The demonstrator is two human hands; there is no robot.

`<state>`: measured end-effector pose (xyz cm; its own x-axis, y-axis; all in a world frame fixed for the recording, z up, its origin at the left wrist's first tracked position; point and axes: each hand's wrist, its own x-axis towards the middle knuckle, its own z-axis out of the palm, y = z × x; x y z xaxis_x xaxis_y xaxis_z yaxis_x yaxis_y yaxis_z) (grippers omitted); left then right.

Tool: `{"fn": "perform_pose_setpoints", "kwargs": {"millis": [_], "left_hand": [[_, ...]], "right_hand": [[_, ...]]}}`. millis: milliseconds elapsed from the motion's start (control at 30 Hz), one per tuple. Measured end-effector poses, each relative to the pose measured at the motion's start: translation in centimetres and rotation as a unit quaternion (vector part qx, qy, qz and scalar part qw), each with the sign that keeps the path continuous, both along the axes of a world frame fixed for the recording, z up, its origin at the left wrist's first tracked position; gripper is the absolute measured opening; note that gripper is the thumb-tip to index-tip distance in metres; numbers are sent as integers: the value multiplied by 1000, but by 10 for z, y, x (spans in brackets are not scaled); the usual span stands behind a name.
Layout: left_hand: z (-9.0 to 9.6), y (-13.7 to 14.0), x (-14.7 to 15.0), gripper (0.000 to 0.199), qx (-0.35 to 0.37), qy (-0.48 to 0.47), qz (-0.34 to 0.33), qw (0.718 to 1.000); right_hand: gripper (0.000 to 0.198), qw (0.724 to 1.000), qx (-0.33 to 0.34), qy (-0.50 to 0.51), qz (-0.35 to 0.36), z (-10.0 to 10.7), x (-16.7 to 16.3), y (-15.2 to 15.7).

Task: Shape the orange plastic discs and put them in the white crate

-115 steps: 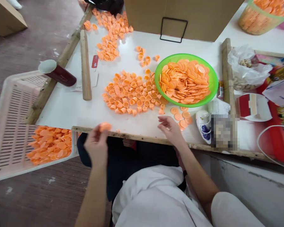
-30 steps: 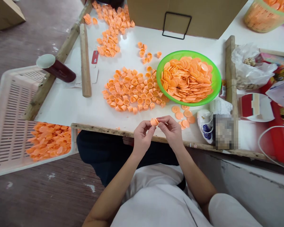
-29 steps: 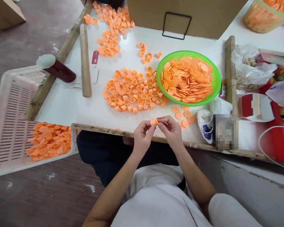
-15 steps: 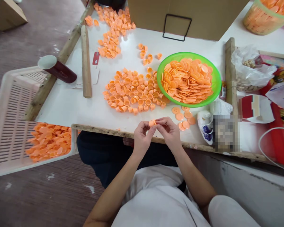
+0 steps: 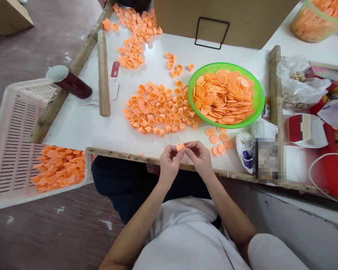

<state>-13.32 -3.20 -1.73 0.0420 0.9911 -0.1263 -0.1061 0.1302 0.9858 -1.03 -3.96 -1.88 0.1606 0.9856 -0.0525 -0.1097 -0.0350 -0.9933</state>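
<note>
My left hand (image 5: 169, 162) and my right hand (image 5: 199, 158) meet above the front edge of the table. Between their fingertips is a small orange plastic cup (image 5: 180, 147), partly covered by the fingers. Both hands are closed on it, thumbs towards me. Whether a disc is joined to it I cannot tell. Just beyond the hands lies a spread of loose orange cups (image 5: 157, 111). To its right, a green bowl (image 5: 260, 108) holds a heap of flat orange discs (image 5: 224, 97). Several loose discs (image 5: 214, 139) lie on the table right of my right hand.
A white crate (image 5: 8, 150) with orange pieces stands at the left. A wooden stick (image 5: 103, 75) and a dark red mug (image 5: 73, 84) lie on the left side. A cardboard box (image 5: 242, 22) stands at the back. A wooden divider (image 5: 276, 90) and packets are at the right.
Both hands stay together at the front edge, with the orange cup slightly turned and less of it showing. My right hand has shifted a little left. The view has moved slightly.
</note>
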Motion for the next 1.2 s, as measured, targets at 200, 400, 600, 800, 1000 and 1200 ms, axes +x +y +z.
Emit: {"fn": "perform_pose_setpoints", "kwargs": {"millis": [200,400,600,800,1000,1200], "left_hand": [[-1,1,0,20,-7,-5,2,1000],[-3,2,0,22,-17,-25,9,999],[2,4,-5,24,-30,-44,7,999],[9,1,-9,24,-21,-94,-37,995],[22,-2,-11,22,25,-63,-44,997],[30,-3,-16,23,74,40,-52,995]], "right_hand": [[14,1000,-9,4,-1,-1,0,2],[12,998,17,-51,13,5,4,1],[8,994,47,-92,25,5,4,-2],[29,1000,6,7,27,10,1,-1],[31,992,-9,33,119,23,5,1],[28,994,18,50,94,21,7,-1]]}}
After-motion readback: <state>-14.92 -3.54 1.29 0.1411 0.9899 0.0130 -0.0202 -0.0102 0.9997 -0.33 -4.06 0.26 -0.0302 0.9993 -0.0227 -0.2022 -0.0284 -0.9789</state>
